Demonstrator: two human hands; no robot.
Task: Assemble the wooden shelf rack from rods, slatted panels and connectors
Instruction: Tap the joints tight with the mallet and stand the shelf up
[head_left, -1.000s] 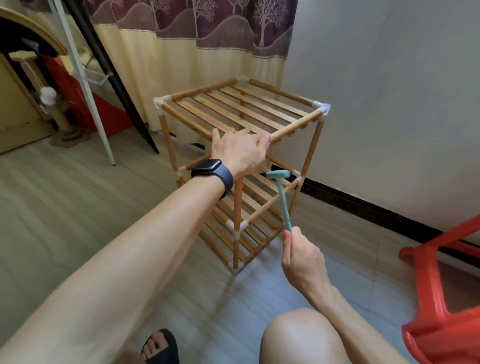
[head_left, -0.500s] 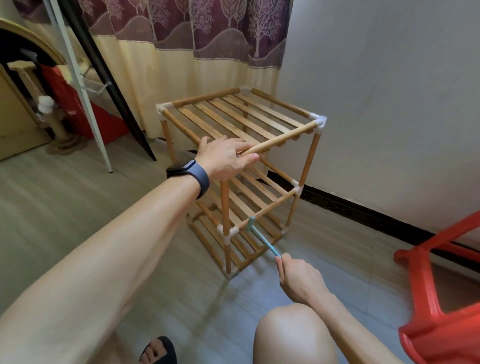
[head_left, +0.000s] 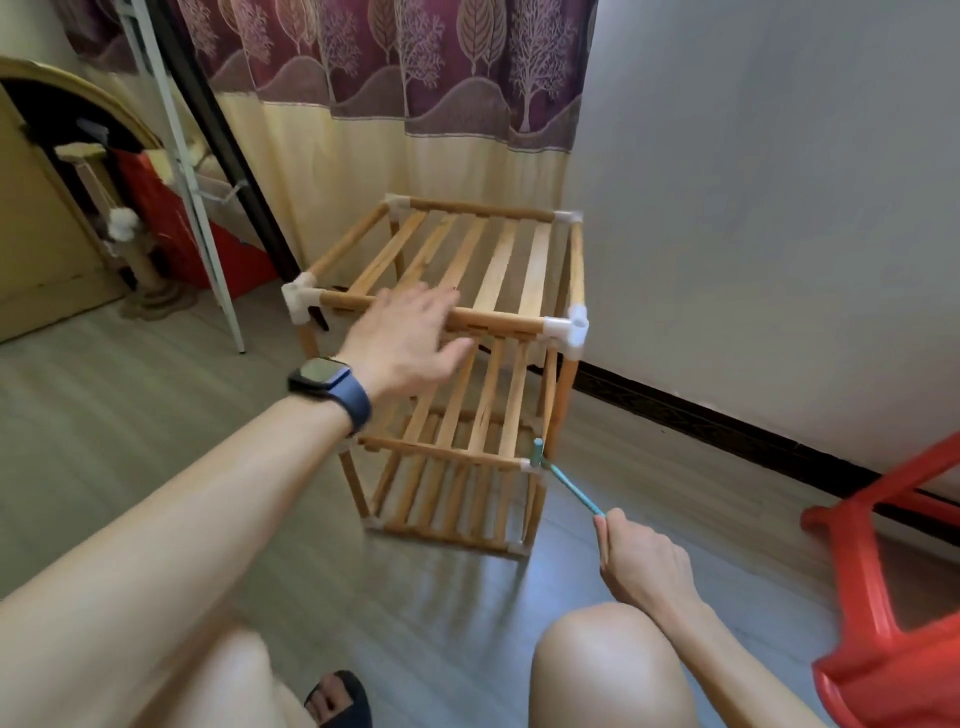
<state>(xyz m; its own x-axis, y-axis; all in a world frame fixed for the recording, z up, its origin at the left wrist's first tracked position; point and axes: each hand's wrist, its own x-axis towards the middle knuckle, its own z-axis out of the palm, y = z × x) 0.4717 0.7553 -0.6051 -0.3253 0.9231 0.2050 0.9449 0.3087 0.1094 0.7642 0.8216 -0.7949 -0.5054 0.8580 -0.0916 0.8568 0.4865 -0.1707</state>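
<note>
The wooden shelf rack (head_left: 498, 270) stands upright on the floor, three slatted tiers joined by rods and white corner connectors (head_left: 569, 326). My left hand (head_left: 410, 338), a dark watch on its wrist, lies with straight fingers over the front top rod. My right hand (head_left: 641, 564) grips the handle of a small teal hammer (head_left: 563, 480). The hammer's head is at the white connector on the middle tier's front right corner.
A red plastic stool (head_left: 883, 597) stands at the right. A grey wall with a dark skirting runs behind the rack, and a patterned curtain (head_left: 415, 104) hangs behind it. White and black poles (head_left: 176, 156) lean at the left. My knees and a sandalled foot are at the bottom.
The rack has turned so a flat side faces me. My left hand let go of the top rod and its fingers straightened. The hammer head moved to the middle tier's right corner connector.
</note>
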